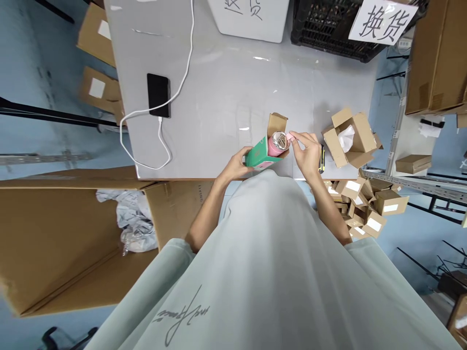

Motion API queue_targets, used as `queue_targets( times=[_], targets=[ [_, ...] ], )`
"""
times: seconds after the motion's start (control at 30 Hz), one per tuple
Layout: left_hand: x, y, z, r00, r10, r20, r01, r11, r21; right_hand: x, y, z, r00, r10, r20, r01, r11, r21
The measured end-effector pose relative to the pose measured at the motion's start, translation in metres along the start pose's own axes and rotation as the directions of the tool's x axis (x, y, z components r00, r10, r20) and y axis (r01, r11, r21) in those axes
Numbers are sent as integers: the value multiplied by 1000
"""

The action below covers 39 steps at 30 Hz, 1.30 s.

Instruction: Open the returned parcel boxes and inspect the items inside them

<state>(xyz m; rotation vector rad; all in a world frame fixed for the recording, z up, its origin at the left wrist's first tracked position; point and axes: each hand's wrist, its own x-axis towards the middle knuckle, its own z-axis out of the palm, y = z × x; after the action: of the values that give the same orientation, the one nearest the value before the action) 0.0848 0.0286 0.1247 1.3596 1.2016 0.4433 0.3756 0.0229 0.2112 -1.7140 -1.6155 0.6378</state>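
Note:
My left hand [239,164] is closed around the back end of a small green carton [256,154], which is tilted near the table's front edge. From the carton's open end, with its brown flap [276,122] folded up, peeks a pink bottle [273,147] with a shiny silver top [280,140]. A small pink strap [289,136] sticks out at the bottle's top, pinched between thumb and fingers of my right hand [305,151]. Most of the bottle is hidden inside the carton. Just right of that hand lies a yellow-and-black cutter [321,159], partly covered.
An opened cardboard box [330,146] with white paper inside stands right. A phone [158,92] with a white cable [188,58] lies left. At the back are a white bin [251,22] and black crate [324,24]. A large carton [54,243] stands below left; several small boxes [379,204] lie right.

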Motion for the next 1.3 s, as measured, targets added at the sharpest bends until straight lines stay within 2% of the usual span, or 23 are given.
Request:
queue_targets(
  times=[0.13, 0.3, 0.53, 0.7, 0.83, 1.0, 1.17, 1.3],
  targets=[
    [-1, 0, 2, 999, 46, 3, -46, 999, 21, 2, -4, 2, 999, -32, 14, 32, 999, 6],
    [-4, 6, 5, 1000, 31, 0, -31, 999, -20, 4, -13, 8, 999, 39, 35, -43, 991, 123],
    [-13, 18, 8, 999, 9, -39, -11, 999, -49, -2, -29, -8, 988, -30, 149, -5, 973, 232],
    [-21, 27, 9, 998, 34, -58, -35, 999, -17, -10, -43, -19, 976, -70, 208, 55, 996, 77],
    [-23, 26, 9, 997, 32, -67, -31, 999, 28, -14, -47, -20, 968, -91, 235, 108, 992, -60],
    [-20, 18, 10, 997, 31, -72, -27, 998, 55, -18, -39, -17, 978, -88, 190, 98, 994, -47],
    [-20, 20, 14, 996, 37, -84, -31, 997, 64, -23, -33, -15, 987, -90, 130, 87, 996, 31],
    [-21, 22, 15, 994, 62, -93, -52, 993, 105, -20, -33, -18, 979, -102, 174, 97, 995, 37]
  ],
)
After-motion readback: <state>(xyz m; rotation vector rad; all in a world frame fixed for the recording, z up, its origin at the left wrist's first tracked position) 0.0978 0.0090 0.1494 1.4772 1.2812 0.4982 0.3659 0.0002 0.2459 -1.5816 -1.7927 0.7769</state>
